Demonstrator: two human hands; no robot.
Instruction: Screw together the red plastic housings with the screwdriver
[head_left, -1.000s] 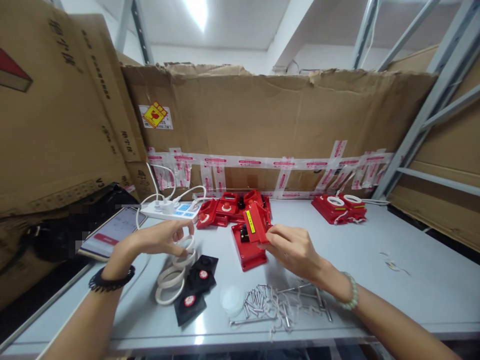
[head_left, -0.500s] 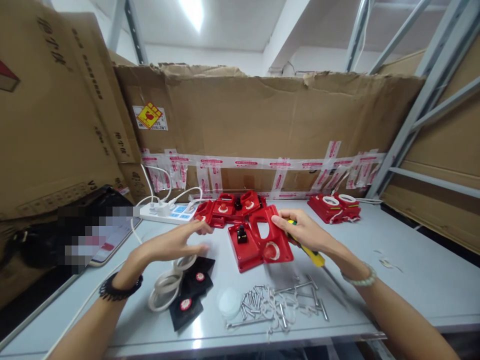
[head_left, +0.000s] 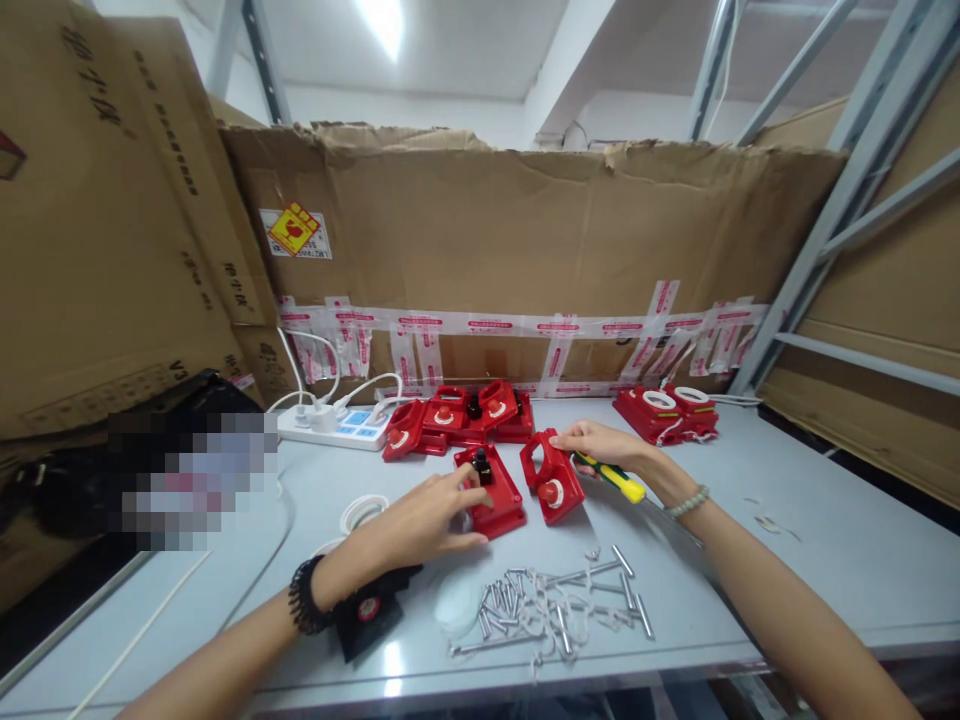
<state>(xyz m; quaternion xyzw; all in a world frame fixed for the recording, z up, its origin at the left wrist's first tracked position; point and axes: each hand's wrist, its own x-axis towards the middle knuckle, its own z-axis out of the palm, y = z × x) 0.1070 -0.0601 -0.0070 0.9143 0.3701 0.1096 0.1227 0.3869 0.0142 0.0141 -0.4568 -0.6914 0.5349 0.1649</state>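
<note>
My left hand point(head_left: 431, 515) reaches over a red box base point(head_left: 499, 500) with a black fitting point(head_left: 481, 465) standing on it. Its fingers are spread at the base's left side, and whether they press on it is hard to tell. In my right hand point(head_left: 600, 447) a red cover point(head_left: 553, 475) is pinched by its upper edge; it has an oval opening and a round red knob. The same hand also keeps a screwdriver point(head_left: 619, 480) with a yellow and green handle, its shaft pointing back toward my forearm.
Several red units point(head_left: 450, 415) lie at the back, and more with white rings point(head_left: 664, 415) at the right. Metal rods and screws point(head_left: 562, 600) are scattered in front beside a pale round disc point(head_left: 456, 603). Black packets point(head_left: 367, 625) and white rings point(head_left: 364, 510) lie left, a power strip point(head_left: 337, 425) behind.
My left hand has moved right, from above the white rings to the red base. My right hand has drawn the red cover away from the base, to the right.
</note>
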